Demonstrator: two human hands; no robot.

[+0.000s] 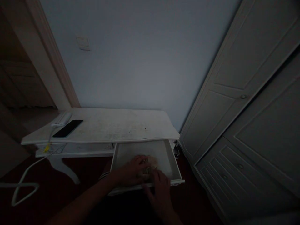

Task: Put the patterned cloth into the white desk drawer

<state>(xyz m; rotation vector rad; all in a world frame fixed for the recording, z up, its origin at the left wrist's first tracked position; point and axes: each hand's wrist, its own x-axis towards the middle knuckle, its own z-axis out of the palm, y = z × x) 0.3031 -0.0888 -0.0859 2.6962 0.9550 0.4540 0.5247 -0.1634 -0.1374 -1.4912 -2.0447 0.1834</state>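
A pulled-out white drawer holds a small pale bundle with a dark, stripe-like pattern near its middle. It is too dim to tell what the bundle is. My left hand reaches in from the left, its fingers curled over the bundle's left and upper side. From the front right, my right hand comes over the drawer's front edge. Its fingertips are bent against the bundle's lower right side, and the thumb sits lower, apart from the fingers. Both hands partly hide the bundle.
The drawer belongs to a worn white table against the wall. A black phone and a white box-shaped device lie at its left end. A white cable hangs down in front. White cabinets stand at right.
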